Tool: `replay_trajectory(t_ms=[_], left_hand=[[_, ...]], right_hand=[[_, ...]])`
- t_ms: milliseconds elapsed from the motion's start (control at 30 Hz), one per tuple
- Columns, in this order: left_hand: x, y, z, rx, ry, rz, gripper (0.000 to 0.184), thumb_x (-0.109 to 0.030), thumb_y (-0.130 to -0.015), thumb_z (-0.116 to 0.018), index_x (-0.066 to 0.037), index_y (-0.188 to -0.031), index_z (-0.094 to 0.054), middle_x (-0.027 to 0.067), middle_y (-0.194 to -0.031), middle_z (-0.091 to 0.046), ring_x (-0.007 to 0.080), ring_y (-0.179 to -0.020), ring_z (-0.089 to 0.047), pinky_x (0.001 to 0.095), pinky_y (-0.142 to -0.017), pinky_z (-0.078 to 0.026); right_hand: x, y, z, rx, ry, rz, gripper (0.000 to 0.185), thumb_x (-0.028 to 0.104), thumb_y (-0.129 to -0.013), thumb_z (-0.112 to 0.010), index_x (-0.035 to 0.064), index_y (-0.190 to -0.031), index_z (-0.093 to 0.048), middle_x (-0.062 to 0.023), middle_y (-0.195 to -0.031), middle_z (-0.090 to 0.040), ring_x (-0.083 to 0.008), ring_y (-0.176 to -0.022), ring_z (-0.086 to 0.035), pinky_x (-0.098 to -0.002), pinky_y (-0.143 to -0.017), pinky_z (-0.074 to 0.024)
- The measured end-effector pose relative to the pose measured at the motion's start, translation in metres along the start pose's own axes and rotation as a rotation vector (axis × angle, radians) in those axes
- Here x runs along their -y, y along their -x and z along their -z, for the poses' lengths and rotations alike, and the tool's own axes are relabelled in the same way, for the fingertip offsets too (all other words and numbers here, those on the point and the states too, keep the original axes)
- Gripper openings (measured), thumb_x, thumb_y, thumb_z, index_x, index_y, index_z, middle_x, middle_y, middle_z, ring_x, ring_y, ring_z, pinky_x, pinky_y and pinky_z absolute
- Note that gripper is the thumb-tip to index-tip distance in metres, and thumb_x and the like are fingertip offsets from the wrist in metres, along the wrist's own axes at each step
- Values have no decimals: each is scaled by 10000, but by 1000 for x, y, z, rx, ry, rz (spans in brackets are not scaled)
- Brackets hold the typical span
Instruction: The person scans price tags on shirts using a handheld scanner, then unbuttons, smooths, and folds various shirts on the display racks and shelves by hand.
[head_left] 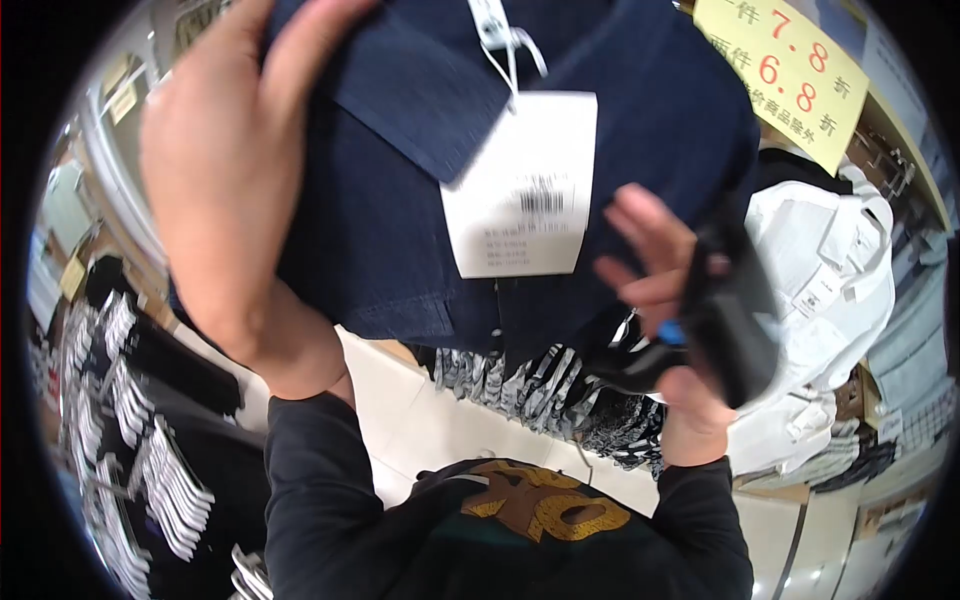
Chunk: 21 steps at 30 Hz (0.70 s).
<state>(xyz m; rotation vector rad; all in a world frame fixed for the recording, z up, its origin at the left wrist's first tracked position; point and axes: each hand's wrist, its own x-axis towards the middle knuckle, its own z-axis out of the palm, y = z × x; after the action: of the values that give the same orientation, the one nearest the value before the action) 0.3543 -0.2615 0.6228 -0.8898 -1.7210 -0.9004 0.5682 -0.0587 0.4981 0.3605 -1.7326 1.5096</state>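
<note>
A navy shirt (380, 220) with a collar hangs spread out in front of me. My left hand (225, 150) grips it at the upper left, by the collar and shoulder, thumb over the cloth. A white paper price tag (520, 180) with a printed barcode dangles from a string at the neck. To the right of the tag, my right hand (655, 250) is wrapped around a black handheld barcode scanner (735, 320) with a blue part near the fingers. Motion blurs the scanner. Several fingertips of this hand show close to the tag, apart from it.
Black garments on white hangers (175, 490) fill a rack at the left. White shirts (825, 280) hang at the right, under a yellow discount sign (785, 75). Patterned clothes (530, 390) hang behind the navy shirt. Pale floor tiles (400, 400) show below.
</note>
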Motion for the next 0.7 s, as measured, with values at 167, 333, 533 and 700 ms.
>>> replay_trajectory(t_ms=[167,333,533,700], left_hand=[[-14,70,13,103,-230,49,457,-442,-953,-765,1,-1026,-682,231,-708,-607,434,-628,-584,429,-587,-466],[50,172,-12,419,2,370,481,-451,-981,-728,18,-911,-651,285,-808,-654,462,-743,-641,476,-661,-495],[91,314,-23,812,946,1280,331,-245,-1025,-723,45,-1183,-725,60,-1013,-754,102,-899,-684,275,-819,-562],[99,348,-33,871,1063,1405,303,-136,-981,-756,36,-1225,-702,72,-1060,-766,123,-901,-722,287,-832,-588]], right_hand=[[-58,51,-12,104,-84,-332,734,-11,-809,-815,-24,-1469,-494,-220,-1317,-674,-325,-1170,-693,-438,-932,-621],[-99,99,-28,-65,-312,-437,553,-44,-815,-820,-15,-1332,-625,-126,-1111,-754,-202,-996,-736,-332,-879,-608],[-143,173,-30,94,165,-523,452,5,-810,-888,-16,-1225,-711,-65,-1096,-772,-109,-992,-704,-293,-913,-554],[-135,178,-53,-205,-172,-643,410,-37,-738,-852,27,-1100,-670,-27,-952,-692,-163,-892,-678,-308,-830,-550]])
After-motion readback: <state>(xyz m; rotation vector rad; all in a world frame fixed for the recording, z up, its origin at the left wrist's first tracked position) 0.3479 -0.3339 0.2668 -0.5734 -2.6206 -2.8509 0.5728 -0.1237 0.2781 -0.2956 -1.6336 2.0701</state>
